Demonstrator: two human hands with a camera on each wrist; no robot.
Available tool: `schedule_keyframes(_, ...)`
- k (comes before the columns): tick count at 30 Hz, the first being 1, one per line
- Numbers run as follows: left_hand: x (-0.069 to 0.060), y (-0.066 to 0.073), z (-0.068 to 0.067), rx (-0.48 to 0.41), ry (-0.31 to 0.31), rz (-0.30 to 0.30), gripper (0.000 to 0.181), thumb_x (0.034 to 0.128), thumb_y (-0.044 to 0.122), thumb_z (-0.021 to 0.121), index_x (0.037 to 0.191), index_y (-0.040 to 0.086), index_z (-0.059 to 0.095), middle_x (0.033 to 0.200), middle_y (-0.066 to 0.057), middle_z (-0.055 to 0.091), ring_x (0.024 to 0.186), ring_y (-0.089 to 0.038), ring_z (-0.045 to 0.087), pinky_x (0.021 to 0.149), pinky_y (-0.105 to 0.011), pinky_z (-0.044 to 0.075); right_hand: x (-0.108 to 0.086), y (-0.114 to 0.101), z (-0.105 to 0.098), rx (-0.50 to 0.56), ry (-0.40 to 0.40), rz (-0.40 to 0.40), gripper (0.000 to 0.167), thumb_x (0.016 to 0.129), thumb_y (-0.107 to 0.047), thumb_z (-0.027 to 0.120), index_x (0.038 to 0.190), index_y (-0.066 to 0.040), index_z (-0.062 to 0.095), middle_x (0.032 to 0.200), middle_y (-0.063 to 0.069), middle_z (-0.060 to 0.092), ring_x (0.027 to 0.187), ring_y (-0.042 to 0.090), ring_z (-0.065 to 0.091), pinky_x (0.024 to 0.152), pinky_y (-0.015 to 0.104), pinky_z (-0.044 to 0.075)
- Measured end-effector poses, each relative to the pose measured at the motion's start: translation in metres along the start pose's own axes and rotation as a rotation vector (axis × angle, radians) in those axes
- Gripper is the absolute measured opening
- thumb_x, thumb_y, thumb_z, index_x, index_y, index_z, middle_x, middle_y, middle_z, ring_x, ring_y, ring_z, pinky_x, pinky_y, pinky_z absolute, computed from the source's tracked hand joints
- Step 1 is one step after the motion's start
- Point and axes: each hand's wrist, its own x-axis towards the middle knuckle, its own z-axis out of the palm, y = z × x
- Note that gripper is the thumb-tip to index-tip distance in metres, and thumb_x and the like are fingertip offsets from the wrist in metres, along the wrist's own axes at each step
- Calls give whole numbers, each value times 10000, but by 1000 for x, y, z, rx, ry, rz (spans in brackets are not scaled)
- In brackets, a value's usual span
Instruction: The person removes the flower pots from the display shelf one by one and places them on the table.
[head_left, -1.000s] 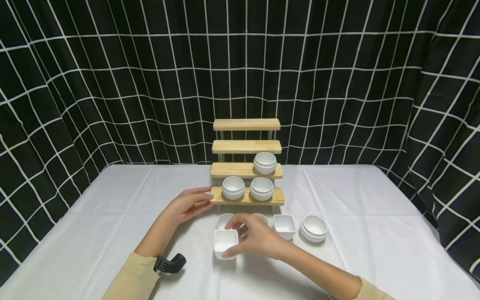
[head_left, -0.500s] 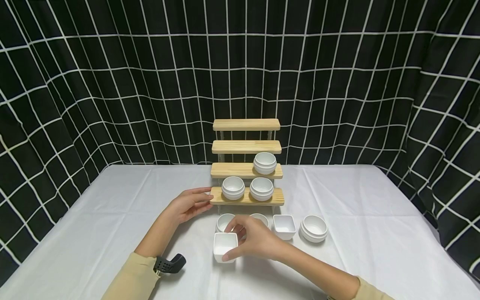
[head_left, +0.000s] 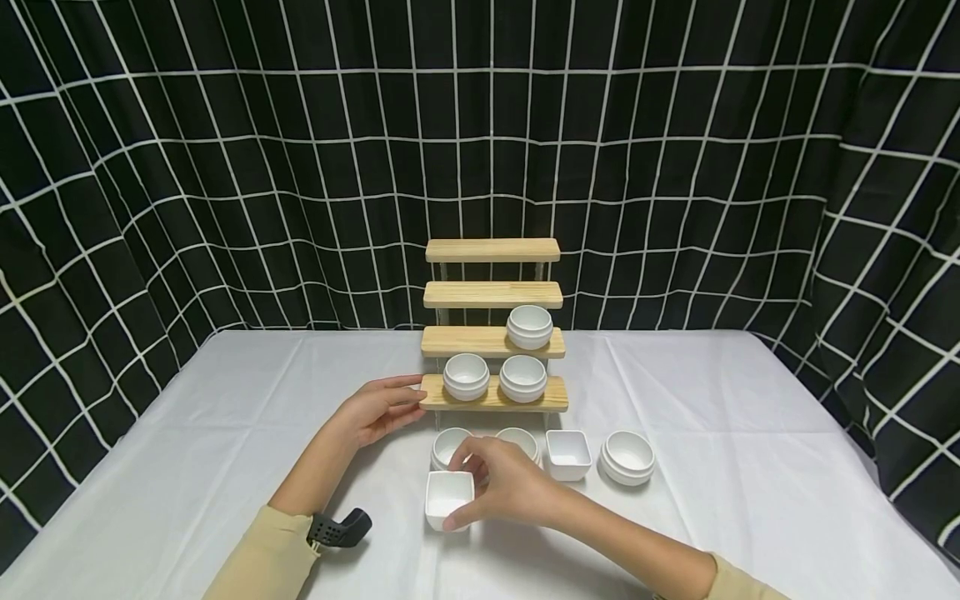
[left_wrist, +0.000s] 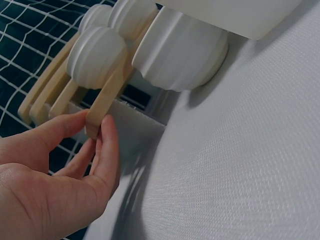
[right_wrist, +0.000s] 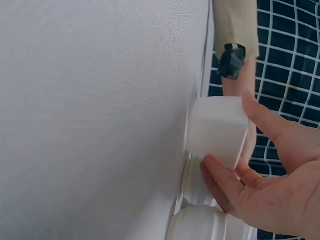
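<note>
In the head view my right hand pinches a small white square bowl by its rim and side, thumb at the near side and fingers at the far side. The right wrist view shows the same square bowl close to the tablecloth; I cannot tell whether it touches. My left hand pinches the left end of the lowest board of a stepped wooden stand, thumb above and fingers below in the left wrist view. Two white round bowls stand on that board, and another round bowl on the board above.
Behind my right hand are two round bowls, partly hidden. To their right stand another square bowl and a round bowl. The upper two boards hold nothing. A black gridded curtain hangs behind the white-covered table.
My right hand has brought the square bowl slightly nearer to me, away from the round bowls behind it. My left hand stays at the board's end.
</note>
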Motion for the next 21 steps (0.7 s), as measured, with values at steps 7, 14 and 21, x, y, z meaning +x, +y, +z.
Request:
schedule_keyframes(7, 1, 1, 0, 7, 5, -4, 551, 1026, -67, 589, 1550, -101, 423, 1080, -126, 686, 831, -100, 735, 851, -211, 659, 0, 0, -1, -9, -6, -29, 530, 663, -139, 1016, 1039, -64, 649, 962, 55, 727, 758, 28, 630, 668, 152, 583)
schedule_keyframes(14, 1, 0, 0, 12, 11, -8, 551, 1024, -60, 598, 1548, -96, 430, 1083, -128, 690, 835, -102, 738, 857, -215, 659, -1, 0, -1, -14, -11, -46, 531, 676, -151, 1012, 1054, -71, 648, 962, 43, 718, 764, 27, 633, 675, 154, 581)
schedule_keyframes(21, 1, 0, 0, 5, 3, 0, 551, 1023, -66, 591, 1547, -105, 423, 1055, -111, 686, 828, -96, 731, 836, -201, 659, -2, -1, -5, -9, -16, -49, 501, 698, -157, 1000, 1061, -70, 667, 978, 39, 691, 789, 66, 658, 697, 163, 588)
